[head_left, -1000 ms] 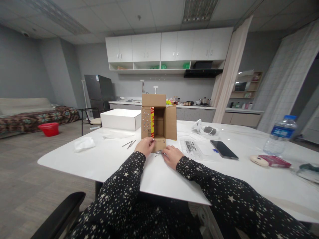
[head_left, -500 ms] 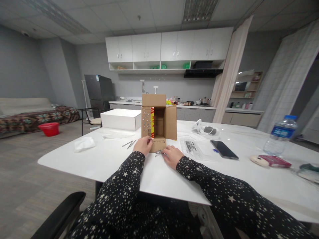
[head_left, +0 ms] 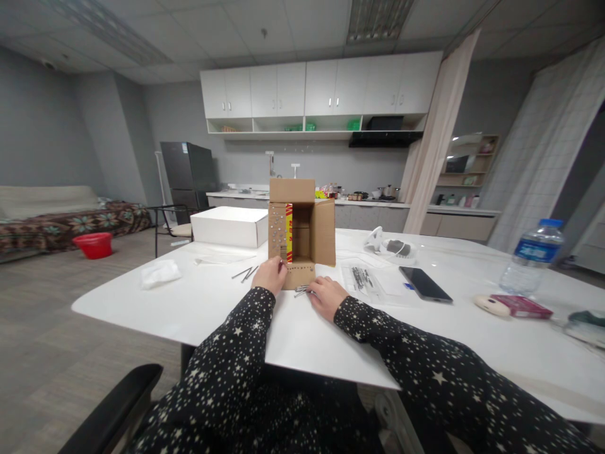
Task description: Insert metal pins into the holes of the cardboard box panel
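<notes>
Cardboard box (head_left: 301,232) upright on the white desk (head_left: 222,302), open face toward the wearer, just beyond both hands. Left hand (head_left: 270,275) curled against the lower left flap, fingers (head_left: 282,265) narrow and pinched at the flap edge, perhaps on a small pin; too small to tell. Right hand (head_left: 326,296) flat on the desk, fingers bent over a small heap of metal pins (head_left: 301,290) just left of the fingertips; whether any pin is gripped cannot be told. More pins (head_left: 244,273) loose left of the left fingers. Bag (head_left: 366,280) and phone (head_left: 424,284) to the right of the right fingers, bottle (head_left: 531,257) well apart.

Likely risks: a light, empty box sliding or tipping back under a push on the flap; thin pins slipping from a narrow pinch, pricking a fingertip, or scattering and rolling off the smooth desk under a sleeve.
</notes>
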Available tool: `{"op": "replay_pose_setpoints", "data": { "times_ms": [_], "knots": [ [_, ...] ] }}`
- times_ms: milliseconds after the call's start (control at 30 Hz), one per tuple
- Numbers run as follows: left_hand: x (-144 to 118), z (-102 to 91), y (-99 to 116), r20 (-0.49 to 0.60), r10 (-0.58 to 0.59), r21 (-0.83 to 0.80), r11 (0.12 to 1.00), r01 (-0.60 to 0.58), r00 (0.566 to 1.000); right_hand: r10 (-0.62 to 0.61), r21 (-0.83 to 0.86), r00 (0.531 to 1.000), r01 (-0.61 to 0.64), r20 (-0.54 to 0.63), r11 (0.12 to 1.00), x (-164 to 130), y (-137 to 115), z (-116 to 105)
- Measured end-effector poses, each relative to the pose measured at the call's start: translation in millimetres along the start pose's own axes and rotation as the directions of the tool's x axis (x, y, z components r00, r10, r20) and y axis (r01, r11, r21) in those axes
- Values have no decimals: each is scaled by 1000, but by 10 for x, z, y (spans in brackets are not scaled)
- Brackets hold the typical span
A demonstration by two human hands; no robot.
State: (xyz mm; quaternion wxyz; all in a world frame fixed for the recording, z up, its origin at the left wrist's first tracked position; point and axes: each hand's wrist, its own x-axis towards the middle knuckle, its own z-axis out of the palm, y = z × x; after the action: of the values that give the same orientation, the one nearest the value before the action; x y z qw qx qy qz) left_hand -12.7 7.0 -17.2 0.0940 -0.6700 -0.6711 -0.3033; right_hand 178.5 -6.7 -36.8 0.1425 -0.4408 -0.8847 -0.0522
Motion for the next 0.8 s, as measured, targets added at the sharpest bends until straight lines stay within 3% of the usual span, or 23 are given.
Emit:
{"op": "replay_pose_setpoints", "data": {
  "times_ms": [267, 500, 800],
  "knots": [
    [-9, -29, 6, 7, -27, -28, 999, 27, 1000, -6, 4, 1000, 6, -13, 1000, -13, 0, -1],
    [-18, -13, -1, 14, 47, -57, 997, -46, 999, -6, 3, 1000, 6, 4, 1000, -26, -17, -34],
    [-10, -6, -11, 29, 60, -82, 995, -57, 998, -3, 8, 1000, 3, 11, 1000, -31, -26, -47]
  ]
}}
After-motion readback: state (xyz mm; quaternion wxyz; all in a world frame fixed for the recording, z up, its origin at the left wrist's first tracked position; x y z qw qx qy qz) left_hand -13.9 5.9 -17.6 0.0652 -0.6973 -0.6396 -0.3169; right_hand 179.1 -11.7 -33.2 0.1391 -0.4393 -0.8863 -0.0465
